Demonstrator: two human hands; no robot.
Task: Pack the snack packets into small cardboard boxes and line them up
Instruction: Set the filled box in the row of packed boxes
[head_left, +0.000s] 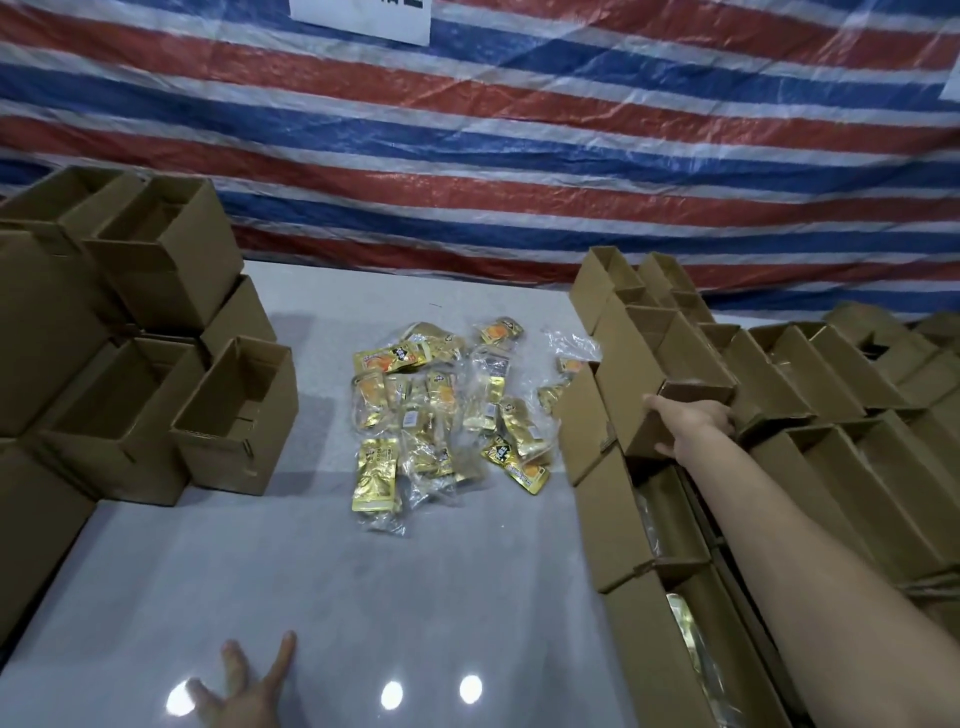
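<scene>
Status check, fingers outward.

My right hand's fingers (662, 448) and thumb are curled round the near end of one small brown open-topped cardboard box (628, 384). The right hand (685, 423) grips it at the left edge of the box rows on the right. I cannot tell whether this box is loaded.

My left hand's fingers (283, 660) are straight and spread, holding nothing. The left hand (244, 691) sits over the near edge of the glossy white table (363, 597).

Done, in my judgement:
- Many brown cardboard boxes (831, 467) already stand in close rows on the right.
- In the nearest right-hand boxes (685, 623), gold foil shows inside, so these look packed.

Left to do:
- A loose heap of gold and clear plastic snack packets (447, 405) lies unboxed at the middle of the table.
- A stack of empty brown cardboard boxes (156, 374) waits at the left.

I rate the task well under way but not near its end. The gripped box needs setting flush with its row.

A red, white and blue striped tarpaulin (519, 156) hangs at the far side.
</scene>
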